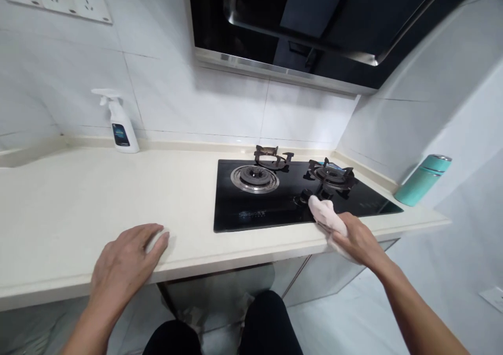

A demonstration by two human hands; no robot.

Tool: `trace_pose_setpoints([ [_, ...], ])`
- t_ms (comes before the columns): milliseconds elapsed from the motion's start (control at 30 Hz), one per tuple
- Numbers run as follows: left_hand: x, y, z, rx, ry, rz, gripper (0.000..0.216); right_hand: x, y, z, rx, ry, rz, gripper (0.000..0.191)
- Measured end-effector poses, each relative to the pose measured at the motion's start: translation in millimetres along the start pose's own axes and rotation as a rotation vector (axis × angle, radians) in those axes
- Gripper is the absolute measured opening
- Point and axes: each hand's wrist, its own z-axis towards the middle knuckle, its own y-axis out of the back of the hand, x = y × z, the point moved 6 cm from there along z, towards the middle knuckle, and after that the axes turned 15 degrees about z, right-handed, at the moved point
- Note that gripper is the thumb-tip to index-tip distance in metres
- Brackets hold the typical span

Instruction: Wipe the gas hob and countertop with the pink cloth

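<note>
Right now I see the cream countertop (78,198) lying bare from its front edge back to the spray bottle (119,122) by the wall, leaving wide room left of the black gas hob (275,208). My left hand (126,263) rests flat and open on the front edge, holding nothing. My right hand (356,237) is closed around a pale cloth (324,213), pressed on the hob's front edge by the right burner (330,174). A teal flask (422,179) leans at the countertop's right end.
</note>
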Motion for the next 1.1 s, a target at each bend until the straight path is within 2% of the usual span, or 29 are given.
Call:
trace_pose_setpoints([
  [67,0.4,-1.8,-0.1,-0.001,-0.008,0.001,0.052,-23.0,23.0,-8.1,-0.072,-0.094,0.125,0.038],
  [100,0.3,-2.1,-0.1,-0.004,-0.014,0.001,0.052,-37.3,37.9,-8.8,-0.156,-0.152,0.147,0.043],
  [167,0.2,-1.5,0.0,-0.008,-0.015,0.0,0.052,-65.8,68.5,-2.8,-0.342,-0.23,0.117,0.052],
  [233,0.4,-0.5,0.5,-0.002,-0.008,0.001,0.051,-88.3,88.7,14.8,-0.425,-0.206,0.025,0.058],
  [267,0.6,-0.1,1.0,0.003,-0.005,0.001,0.051,-98.0,92.8,26.6,-0.416,-0.181,-0.037,0.06],
  [333,1.2,-0.1,2.5,0.015,-0.004,-0.002,0.049,-118.4,87.8,50.4,-0.303,-0.192,-0.167,0.061],
  [433,3.6,-2.0,5.1,0.029,-0.002,-0.009,0.047,-143.8,65.4,70.7,-0.12,-0.306,-0.251,0.054],
  [500,4.8,-3.1,6.4,0.022,-0.009,-0.009,0.045,-146.0,50.7,72.0,-0.067,-0.304,-0.245,0.05],
  [600,5.4,-4.1,6.9,0.015,-0.017,-0.005,0.046,-126.7,33.2,59.0,-0.035,-0.186,-0.242,0.05],
  [700,4.4,-5.3,5.7,0.036,-0.008,0.0,0.05,-88.9,17.9,36.1,-0.025,-0.036,-0.252,0.049],
  [900,-1.0,-2.2,1.4,0.038,0.008,-0.006,0.054,12.8,-21.2,2.5,0.008,0.23,-0.217,0.044],
  [1100,-3.4,-0.7,-1.8,0.002,0.008,0.002,0.053,118.4,-63.1,6.8,0.031,0.391,-0.114,0.037],
])
